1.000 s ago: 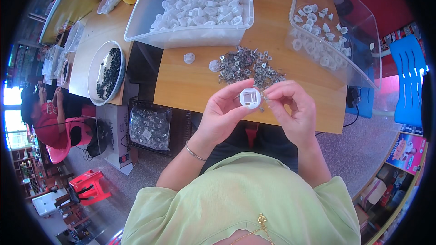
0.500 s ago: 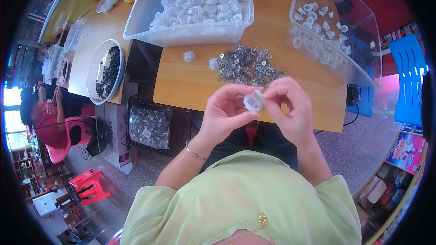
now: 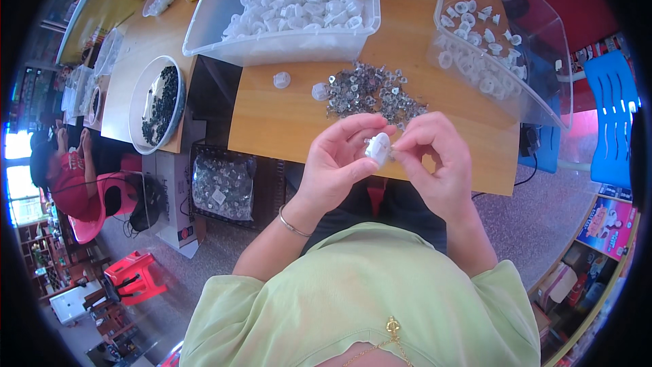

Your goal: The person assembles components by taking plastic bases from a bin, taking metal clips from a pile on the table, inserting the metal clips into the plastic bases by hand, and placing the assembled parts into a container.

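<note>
Wooden worktop (image 3: 285, 122) carries two clear bins (image 3: 285, 44) of white plastic parts, then a pile of small metal pieces (image 3: 370, 92). We see both hands, left hand (image 3: 336, 163) and right hand (image 3: 438, 163), pinching one white cap (image 3: 378, 147) together above the worktop's near edge; possibly a metal bit inside.

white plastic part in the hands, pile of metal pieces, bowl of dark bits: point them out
white plastic part (image 3: 378, 147), head view, its rounded face
pile of metal pieces (image 3: 370, 92), head view, pile's middle
bowl of dark bits (image 3: 138, 95), head view, left rim
</note>
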A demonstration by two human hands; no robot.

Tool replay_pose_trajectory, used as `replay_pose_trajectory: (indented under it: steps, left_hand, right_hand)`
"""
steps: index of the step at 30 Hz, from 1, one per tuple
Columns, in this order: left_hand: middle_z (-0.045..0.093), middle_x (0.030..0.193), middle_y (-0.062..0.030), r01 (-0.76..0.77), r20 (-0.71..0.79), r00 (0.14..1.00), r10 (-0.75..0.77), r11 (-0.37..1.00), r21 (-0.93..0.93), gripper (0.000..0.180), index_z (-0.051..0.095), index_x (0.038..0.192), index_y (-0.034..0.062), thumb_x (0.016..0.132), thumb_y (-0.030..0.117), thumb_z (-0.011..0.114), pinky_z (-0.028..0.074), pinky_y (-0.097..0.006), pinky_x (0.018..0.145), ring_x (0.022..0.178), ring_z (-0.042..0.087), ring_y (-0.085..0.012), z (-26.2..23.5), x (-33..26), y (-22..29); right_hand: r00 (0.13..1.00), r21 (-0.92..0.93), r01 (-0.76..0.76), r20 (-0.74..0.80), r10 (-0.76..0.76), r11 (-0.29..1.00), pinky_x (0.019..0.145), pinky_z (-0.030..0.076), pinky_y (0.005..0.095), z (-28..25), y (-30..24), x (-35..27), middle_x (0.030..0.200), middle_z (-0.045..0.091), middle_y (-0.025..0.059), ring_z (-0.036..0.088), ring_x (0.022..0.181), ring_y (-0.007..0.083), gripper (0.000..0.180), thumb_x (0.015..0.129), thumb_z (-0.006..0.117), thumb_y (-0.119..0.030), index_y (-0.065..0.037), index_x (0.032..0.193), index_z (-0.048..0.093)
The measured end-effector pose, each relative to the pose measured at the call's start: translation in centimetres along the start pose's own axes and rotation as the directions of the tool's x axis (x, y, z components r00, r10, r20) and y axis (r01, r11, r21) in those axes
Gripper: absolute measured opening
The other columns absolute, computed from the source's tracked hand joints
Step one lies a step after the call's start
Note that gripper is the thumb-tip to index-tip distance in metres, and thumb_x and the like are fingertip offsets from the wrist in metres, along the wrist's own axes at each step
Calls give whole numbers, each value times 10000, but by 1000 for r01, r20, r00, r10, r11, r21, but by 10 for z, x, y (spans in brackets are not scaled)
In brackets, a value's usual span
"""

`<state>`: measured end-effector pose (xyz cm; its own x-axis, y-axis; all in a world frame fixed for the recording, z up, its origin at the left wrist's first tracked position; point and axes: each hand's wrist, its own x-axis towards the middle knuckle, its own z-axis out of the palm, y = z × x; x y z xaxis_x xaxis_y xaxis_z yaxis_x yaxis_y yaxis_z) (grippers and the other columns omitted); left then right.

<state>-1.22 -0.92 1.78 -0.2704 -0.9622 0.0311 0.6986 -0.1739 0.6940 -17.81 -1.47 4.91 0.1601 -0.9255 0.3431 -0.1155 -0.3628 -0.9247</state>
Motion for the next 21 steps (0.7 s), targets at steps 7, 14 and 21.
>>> replay_pose_trajectory:
  steps: [7,14,21]
  left_hand:
    - [567,1119,-110,-30,69,997,27,999,38,384,540,1137,-5,768,-52,636,443,-329,933,1068,545,-195,-6,-4,-4]
    - [531,1147,-140,-142,89,987,135,987,76,359,535,1056,18,736,-79,666,469,-310,897,1041,546,-178,-10,-3,-7]
    - [499,1166,-149,-137,108,986,127,987,84,382,504,1044,35,726,-80,682,468,-309,903,1068,526,-181,-9,-3,-6]
  right_hand:
    - [999,12,-30,31,30,999,532,429,201,5,-2,-2,824,593,48,535,611,84,125,736,661,49,-29,823,616]
    - [996,-23,-69,48,70,997,521,420,201,3,-8,-2,791,601,31,539,614,81,104,738,673,18,-33,812,620]
    - [997,-27,-53,54,55,998,509,412,203,3,-6,-2,789,602,29,538,612,83,111,737,676,13,-40,817,620]
